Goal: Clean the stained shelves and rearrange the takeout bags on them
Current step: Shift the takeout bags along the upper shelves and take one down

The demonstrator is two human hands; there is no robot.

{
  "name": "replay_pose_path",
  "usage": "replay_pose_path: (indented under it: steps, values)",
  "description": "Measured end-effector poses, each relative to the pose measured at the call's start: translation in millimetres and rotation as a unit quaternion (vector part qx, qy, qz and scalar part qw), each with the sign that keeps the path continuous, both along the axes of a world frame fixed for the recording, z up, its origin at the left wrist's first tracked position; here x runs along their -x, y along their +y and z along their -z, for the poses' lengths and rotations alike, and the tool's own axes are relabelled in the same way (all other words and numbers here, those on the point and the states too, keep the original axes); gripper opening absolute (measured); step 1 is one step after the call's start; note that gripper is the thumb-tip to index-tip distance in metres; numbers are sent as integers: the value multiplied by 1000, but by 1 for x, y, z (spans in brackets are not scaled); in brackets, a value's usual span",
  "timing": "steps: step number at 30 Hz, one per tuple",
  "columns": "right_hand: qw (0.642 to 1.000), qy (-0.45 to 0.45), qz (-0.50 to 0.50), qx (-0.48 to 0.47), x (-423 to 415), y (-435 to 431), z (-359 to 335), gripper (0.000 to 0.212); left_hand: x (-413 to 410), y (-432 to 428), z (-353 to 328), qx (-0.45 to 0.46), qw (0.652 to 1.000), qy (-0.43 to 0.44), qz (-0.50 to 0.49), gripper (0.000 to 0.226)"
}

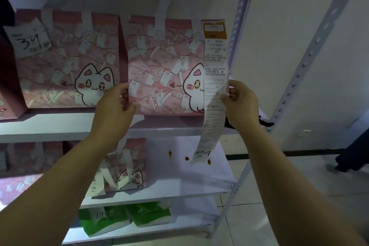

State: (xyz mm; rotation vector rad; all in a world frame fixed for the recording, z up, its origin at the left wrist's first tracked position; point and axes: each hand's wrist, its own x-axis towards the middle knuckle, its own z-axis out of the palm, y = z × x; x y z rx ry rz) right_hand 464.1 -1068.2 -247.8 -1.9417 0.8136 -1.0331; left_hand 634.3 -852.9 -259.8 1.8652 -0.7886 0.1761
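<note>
Head view: pink cat bag sits at right end of upper shelf, near front edge. Risk: long receipt tears under thumb, or bag tips off edge. Left hand and right hand raised, forearms reaching up, fingers curled round bag's side edges. Brown stains on lower shelf.

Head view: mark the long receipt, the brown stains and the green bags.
long receipt (216, 62), head view, printed middle of the strip.
brown stains (187, 158), head view, middle spot of three.
green bags (148, 214), head view, front of the right bag.
</note>
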Motion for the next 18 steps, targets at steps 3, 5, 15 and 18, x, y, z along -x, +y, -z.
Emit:
replay_pose_path:
  steps: [3, 5, 15, 18]
  values:
    - [999, -28, 21, 4, 20, 22, -3, 25, 12, 14, -7, 13, 1000, -4, 16, 41]
    - [998, -51, 31, -3, 34, 39, -3, 25, 20, 28, -11, 19, 999, -11, 32, 39]
    - [992, -94, 79, -8, 117, 151, 4, 29, 68, 109, -4, 52, 991, 0, 126, 31]
    - [989, -102, 105, -11, 148, 173, 8, 28, 89, 118, 0, 60, 985, 7, 163, 32]
